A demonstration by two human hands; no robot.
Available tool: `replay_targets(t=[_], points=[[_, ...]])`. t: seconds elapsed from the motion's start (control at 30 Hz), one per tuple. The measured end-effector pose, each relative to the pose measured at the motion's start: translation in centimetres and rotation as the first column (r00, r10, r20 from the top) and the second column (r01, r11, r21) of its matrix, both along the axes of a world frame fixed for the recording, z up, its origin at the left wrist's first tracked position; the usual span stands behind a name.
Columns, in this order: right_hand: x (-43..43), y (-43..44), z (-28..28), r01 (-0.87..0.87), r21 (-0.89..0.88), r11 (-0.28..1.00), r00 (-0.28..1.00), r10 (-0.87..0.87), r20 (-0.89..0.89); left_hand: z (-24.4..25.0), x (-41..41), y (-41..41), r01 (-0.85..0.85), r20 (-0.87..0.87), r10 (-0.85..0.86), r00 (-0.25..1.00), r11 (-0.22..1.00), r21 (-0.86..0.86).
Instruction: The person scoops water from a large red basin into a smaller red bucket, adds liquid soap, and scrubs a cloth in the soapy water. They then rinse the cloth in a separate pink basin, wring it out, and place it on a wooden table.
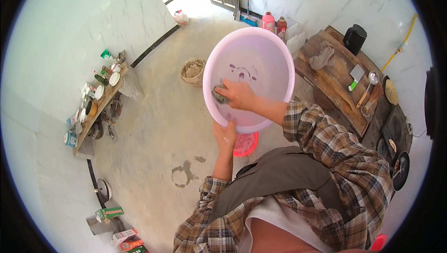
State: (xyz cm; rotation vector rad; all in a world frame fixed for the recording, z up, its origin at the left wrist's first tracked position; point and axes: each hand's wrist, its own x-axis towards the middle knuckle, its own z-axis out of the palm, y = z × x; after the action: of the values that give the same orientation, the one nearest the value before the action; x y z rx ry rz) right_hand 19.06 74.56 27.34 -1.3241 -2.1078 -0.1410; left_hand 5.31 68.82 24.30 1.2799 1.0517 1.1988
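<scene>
A large pale pink plastic basin [262,61] is tilted in front of me, its inside facing up towards me. My left hand [225,134] grips the basin's near rim, the thumb over the edge. Inside the basin, my right hand [239,95] holds a wet grey-green cloth [220,94] against the left part of the inner wall. Dark purple printed marks [242,75] show on the basin's bottom. Partly hidden beneath the basin, a smaller red basin [246,144] with sudsy contents stands on the floor.
A bucket [192,71] stands beyond the basin's left side. At right, a wooden board [335,75] bears a cleaver [356,77], a ladle [368,87] and a rag [323,55]. Crockery and jars line a low shelf [104,101] at left. Thermos flasks [268,21] stand by the far wall.
</scene>
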Motion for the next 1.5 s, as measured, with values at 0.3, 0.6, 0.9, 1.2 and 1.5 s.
replay_targets(t=[0.3, 0.6, 0.9, 1.2, 1.5], points=[[7.7, 4.8, 2.1, 0.256, 0.299, 0.919, 0.947, -0.301, 0.116, 0.5, -1.0, -0.4, -0.115, 0.266, 0.139, 0.954, 0.988, -0.105], [5.0, -4.3, -6.9, 0.443, -0.266, 0.856, 0.897, -0.418, 0.145, -1.2, 0.5, -0.1, -0.164, 0.254, 0.197, 0.947, 0.976, -0.144], [-0.2, -1.6, -4.4, -0.006, -0.213, 0.977, 0.841, -0.111, -0.530, -1.3, 0.7, 0.2, -0.004, 0.218, 0.038, 0.975, 0.988, -0.155], [1.0, -2.0, -4.8, -0.063, -0.415, 0.908, 0.998, 0.061, -0.019, -0.7, -0.9, 0.5, -0.163, 0.262, 0.188, 0.946, 0.980, -0.117], [7.2, -1.4, -3.0, 0.405, -0.170, 0.899, 0.909, -0.376, 0.178, -1.0, -1.4, 1.0, -0.203, 0.375, 0.212, 0.902, 0.977, -0.065]])
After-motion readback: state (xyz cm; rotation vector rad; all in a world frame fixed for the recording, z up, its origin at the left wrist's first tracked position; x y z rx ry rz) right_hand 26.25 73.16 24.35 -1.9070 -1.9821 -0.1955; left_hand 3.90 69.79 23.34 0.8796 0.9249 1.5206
